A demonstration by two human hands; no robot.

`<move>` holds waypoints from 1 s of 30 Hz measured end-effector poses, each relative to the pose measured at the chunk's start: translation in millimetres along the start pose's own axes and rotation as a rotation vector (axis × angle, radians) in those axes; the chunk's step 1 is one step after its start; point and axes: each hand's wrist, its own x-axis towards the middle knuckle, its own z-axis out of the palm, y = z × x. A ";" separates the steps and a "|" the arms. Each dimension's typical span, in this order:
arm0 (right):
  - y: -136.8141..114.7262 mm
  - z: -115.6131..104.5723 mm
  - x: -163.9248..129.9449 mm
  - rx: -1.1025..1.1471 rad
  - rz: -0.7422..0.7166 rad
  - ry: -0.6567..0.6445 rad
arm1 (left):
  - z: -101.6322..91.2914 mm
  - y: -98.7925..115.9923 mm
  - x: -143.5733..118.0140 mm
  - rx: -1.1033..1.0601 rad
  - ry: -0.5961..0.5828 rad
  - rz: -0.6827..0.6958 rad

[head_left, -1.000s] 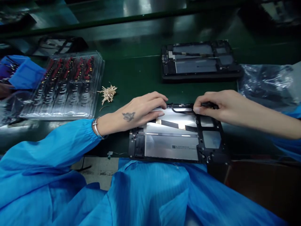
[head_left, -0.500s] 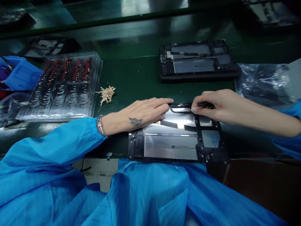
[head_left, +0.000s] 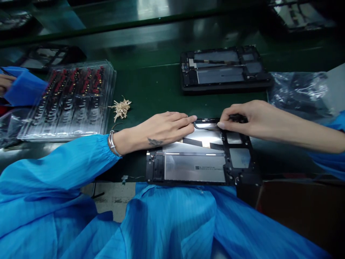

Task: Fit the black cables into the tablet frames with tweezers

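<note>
An opened tablet (head_left: 194, 169) lies in front of me at the bench edge, its silvery inner plates and black frame showing. My left hand (head_left: 164, 129) rests across its upper left part, fingers stretched out and fingertips at the top edge. A thin black cable (head_left: 203, 127) curves from those fingertips to my right hand. Above the tablet's upper right, my right hand (head_left: 239, 117) is closed in a pinch at the cable's end. A dark bunched thing (head_left: 238, 118) shows within that hand; I cannot make out whether it belongs to the cable.
Behind lies a stack of opened tablets (head_left: 215, 72), with a clear plastic bag (head_left: 299, 90) to its right. At left are clear trays (head_left: 67, 126) of small red and black parts, a blue bin (head_left: 25, 86) with another person's hand (head_left: 5, 82), and pale strips (head_left: 121, 108).
My hands keep nearly the same places; the right fingertips have shifted slightly left along the cable. Another person's hand has appeared at the blue bin.
</note>
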 end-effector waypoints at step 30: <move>-8.8 9.9 -15.1 -0.163 0.032 0.099 | -0.2 -9.7 -5.5 -0.116 -0.013 0.014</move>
